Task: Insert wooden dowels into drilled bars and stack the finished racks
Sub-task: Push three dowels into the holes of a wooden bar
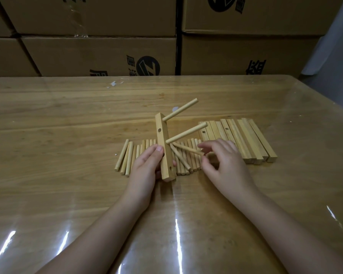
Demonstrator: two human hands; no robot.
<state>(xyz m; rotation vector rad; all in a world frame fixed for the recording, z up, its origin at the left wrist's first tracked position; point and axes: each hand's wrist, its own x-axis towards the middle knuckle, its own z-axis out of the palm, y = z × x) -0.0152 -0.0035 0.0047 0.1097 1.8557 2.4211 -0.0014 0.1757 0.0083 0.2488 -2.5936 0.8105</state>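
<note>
Head view is showing us partway through filling one rack: our left hand (147, 165) is gripping the drilled bar (163, 147) near its lower end and holding it tilted at the centre of the frame, above the desk (67, 115). Our right hand (224, 161) is pinching a loose dowel (188, 150) by one end, with its free tip pointing at the bar just below the upper seated dowel (179, 112) and the lower seated dowel (186, 133). We are judging that the next move calls for lining that tip up with an open hole and pushing it straight in. The bar is looking pale and square-edged, with two open holes showing on its left face. Spare dowels (129, 157) are lying in a row beneath both hands, and the unfilled bars (246, 139) are lying side by side right of centre.
</note>
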